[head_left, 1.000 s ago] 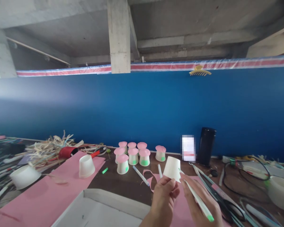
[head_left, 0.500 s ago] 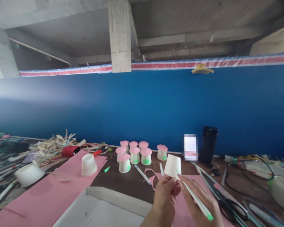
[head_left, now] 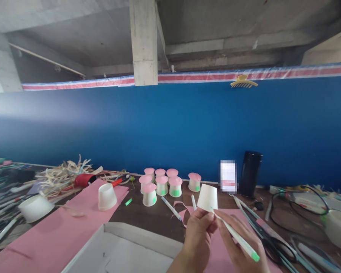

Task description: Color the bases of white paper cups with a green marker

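Note:
My left hand (head_left: 198, 237) pinches a white paper cup (head_left: 207, 197) near its rim, the cup upside down and raised over the table. In my right hand (head_left: 241, 239) is a green marker (head_left: 240, 237), its tip touching the lower part of the cup wall. Any mark at the tip is too small to make out. Behind the cup, several upturned paper cups (head_left: 149, 198) stand grouped, each topped with a pink paper disc and most showing a green patch. A loose green marker cap (head_left: 128, 202) lies left of them.
Pink paper sheets (head_left: 74, 223) cover parts of the table. A white box lid (head_left: 142, 235) sits in front. Left stands a plain cup (head_left: 107, 197); at right are black-handled scissors (head_left: 278, 248), a black cylinder (head_left: 250, 174) and a cable. A capped marker (head_left: 171, 208) lies mid-table.
Both hands hold nearly the same pose. The marker's rear end has shifted slightly right and up, and its tip stays on the cup; the view tilts very slightly.

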A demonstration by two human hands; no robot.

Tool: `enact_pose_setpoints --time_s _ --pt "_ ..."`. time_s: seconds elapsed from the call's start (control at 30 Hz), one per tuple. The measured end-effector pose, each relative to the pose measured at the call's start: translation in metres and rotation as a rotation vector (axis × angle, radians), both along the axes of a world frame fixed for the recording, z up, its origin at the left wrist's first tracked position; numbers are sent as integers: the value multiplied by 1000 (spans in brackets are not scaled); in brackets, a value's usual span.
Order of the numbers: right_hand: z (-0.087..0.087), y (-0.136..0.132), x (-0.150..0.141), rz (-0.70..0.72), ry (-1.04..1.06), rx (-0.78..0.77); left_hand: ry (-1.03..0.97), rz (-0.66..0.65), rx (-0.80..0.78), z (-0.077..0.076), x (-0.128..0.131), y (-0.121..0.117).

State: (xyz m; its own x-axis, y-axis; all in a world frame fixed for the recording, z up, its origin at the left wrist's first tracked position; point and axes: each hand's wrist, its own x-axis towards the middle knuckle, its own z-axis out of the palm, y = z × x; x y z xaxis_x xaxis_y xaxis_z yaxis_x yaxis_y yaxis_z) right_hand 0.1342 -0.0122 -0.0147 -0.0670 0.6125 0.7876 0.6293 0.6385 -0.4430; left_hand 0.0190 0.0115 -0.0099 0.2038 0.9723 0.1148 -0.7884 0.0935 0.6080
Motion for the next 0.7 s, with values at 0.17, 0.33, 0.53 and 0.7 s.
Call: enact_pose_setpoints --time_s 0.17,0.33,0.53,0.7 --pt "6 -2 -2 26 9 37 -1 -16 22 5 0 -3" --pt "11 -4 -5 -35 7 91 24 1 -5 5 1 -2" --pt "15 -4 -8 -72 25 140 46 29 -24 5 3 -2" --pt "15 -4 -9 -71 13 135 73 32 -36 8 2 -4"
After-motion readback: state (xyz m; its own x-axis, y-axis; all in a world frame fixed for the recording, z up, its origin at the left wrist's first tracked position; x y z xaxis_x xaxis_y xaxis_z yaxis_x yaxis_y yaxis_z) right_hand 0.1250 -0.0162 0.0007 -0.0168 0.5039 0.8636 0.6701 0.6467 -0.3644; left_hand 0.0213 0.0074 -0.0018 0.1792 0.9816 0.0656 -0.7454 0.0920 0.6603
